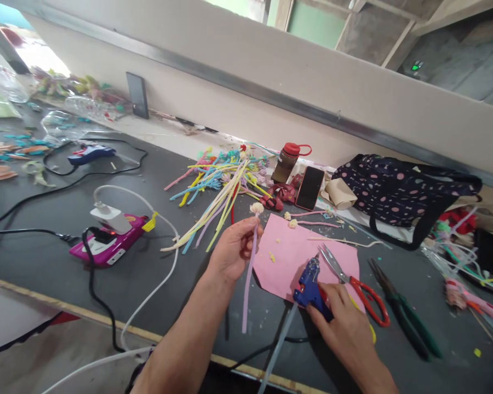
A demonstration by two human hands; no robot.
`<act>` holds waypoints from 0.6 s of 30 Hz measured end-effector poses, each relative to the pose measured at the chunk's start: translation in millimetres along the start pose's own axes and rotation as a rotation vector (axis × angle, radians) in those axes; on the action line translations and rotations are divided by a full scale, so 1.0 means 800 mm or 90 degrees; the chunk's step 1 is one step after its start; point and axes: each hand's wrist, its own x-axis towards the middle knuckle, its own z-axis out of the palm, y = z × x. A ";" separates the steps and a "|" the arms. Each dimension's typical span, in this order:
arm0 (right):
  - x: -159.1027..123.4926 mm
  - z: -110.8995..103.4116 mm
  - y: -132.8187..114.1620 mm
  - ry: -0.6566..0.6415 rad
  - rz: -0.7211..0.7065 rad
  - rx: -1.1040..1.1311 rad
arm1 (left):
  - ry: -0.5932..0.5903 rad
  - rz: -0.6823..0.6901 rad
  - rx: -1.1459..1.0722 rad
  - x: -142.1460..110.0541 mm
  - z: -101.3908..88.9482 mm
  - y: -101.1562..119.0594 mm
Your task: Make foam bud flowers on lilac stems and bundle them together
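Observation:
In the head view my left hand point(235, 246) pinches a lilac stem point(248, 287) just under a small cream flower point(256, 208), so the stem hangs down over the dark tabletop. My right hand point(347, 323) is closed around the handle of a blue hot glue gun point(310, 282), whose nozzle points away from me over a pink sheet point(285, 254). From the gun's rear a long translucent glue stick point(277, 347) sticks out. Scissors with orange-red handles point(365, 298) lie beyond my right fingers, partly on the sheet. Green-handled long-nose pliers point(406, 312) rest further right.
Behind my left hand lies a heap of coloured flower stems point(225, 180). A magenta power strip point(110, 241) with cables is at left. Along the back are a red-lidded bottle point(285, 164), a phone point(310, 187) and a patterned bag point(398, 189). Several finished stems point(316, 223) lie near the sheet.

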 end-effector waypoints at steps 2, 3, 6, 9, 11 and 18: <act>-0.002 0.004 0.001 -0.008 -0.009 -0.005 | -0.006 0.002 -0.016 -0.001 -0.001 0.005; -0.003 0.005 0.002 -0.012 -0.017 -0.008 | -0.008 0.009 -0.026 -0.002 -0.002 0.007; -0.005 0.002 0.005 -0.009 -0.039 -0.027 | -0.018 0.035 -0.060 -0.003 -0.005 0.013; 0.001 -0.012 0.008 0.021 -0.059 -0.019 | -0.026 0.054 -0.082 -0.005 -0.008 0.018; 0.014 -0.027 0.007 0.027 -0.098 0.033 | -0.017 0.067 -0.090 -0.005 -0.009 0.021; 0.110 -0.051 -0.033 -0.095 -0.283 0.144 | 0.003 0.109 -0.111 -0.006 -0.017 0.034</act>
